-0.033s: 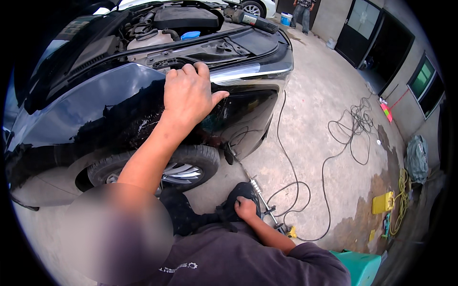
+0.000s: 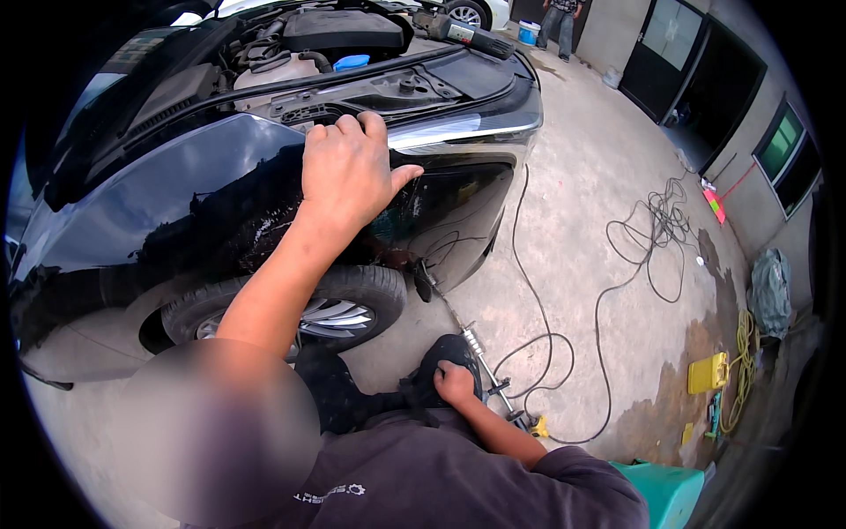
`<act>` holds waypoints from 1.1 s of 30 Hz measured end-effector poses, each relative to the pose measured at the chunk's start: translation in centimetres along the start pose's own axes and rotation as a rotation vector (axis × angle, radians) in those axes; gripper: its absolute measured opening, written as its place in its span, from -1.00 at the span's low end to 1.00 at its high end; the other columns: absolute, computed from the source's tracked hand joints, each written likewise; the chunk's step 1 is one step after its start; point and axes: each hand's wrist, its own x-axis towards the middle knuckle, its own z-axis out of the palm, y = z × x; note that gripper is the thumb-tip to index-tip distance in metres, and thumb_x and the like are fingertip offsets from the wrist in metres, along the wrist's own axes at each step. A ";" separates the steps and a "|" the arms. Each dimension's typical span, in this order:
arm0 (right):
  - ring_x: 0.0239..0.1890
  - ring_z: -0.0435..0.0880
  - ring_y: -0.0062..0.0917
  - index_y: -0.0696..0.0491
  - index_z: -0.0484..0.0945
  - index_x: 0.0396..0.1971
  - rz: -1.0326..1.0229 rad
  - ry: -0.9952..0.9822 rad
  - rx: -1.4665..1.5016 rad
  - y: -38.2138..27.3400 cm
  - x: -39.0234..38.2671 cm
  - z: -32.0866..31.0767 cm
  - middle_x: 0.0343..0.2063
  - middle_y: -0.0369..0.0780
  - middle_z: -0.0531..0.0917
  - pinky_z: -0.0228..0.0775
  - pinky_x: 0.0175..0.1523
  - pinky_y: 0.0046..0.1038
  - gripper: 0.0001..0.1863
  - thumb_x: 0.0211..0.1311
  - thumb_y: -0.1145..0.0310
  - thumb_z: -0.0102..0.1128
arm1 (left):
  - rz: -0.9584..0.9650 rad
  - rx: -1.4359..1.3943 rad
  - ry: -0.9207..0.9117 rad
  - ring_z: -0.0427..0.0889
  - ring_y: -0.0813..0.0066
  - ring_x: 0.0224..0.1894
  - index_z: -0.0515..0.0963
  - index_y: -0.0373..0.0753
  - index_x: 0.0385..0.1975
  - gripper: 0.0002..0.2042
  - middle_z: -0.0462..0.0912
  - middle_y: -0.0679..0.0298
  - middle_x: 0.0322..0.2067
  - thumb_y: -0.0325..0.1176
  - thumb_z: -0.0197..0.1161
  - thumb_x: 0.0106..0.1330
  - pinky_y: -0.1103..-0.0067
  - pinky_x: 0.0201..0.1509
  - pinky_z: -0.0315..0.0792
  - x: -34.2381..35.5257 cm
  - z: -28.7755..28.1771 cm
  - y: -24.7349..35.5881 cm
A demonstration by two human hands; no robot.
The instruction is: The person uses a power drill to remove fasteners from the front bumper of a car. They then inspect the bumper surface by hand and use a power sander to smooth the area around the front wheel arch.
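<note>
My left hand [image 2: 348, 167] rests at the top edge of a black car's front fender [image 2: 225, 172], its fingers hooked over the rim and its thumb stretched out sideways. Pale scuffs mark the paint beside my wrist. Below my forearm is the front wheel [image 2: 339, 313]. My right hand [image 2: 454, 383] lies curled on my knee, with nothing visible in it. Near that knee, a long metal rod tool [image 2: 480, 348], resembling a slide hammer, slants from the bumper's lower edge to a yellow end piece. A cable runs from it.
A power tool [image 2: 476, 37] lies on the car's front above the open engine bay [image 2: 344, 35]. Black cable [image 2: 656, 220] is tangled on the concrete. At right are a yellow container [image 2: 707, 375], a yellow hose [image 2: 743, 353] and a green stool-like object [image 2: 665, 494]. A person [image 2: 560, 25] stands far back.
</note>
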 end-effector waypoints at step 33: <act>-0.32 0.74 0.02 0.06 0.72 -0.27 0.019 0.004 0.020 -0.3 0.4 -0.1 -0.42 0.05 0.73 0.60 -0.17 -0.01 -0.81 0.21 0.30 0.26 | 0.075 0.055 0.118 0.70 0.25 -0.46 0.55 -0.22 -0.35 -0.34 0.62 0.23 -0.54 0.41 0.36 0.14 0.39 -0.30 0.51 -0.3 1.6 -0.2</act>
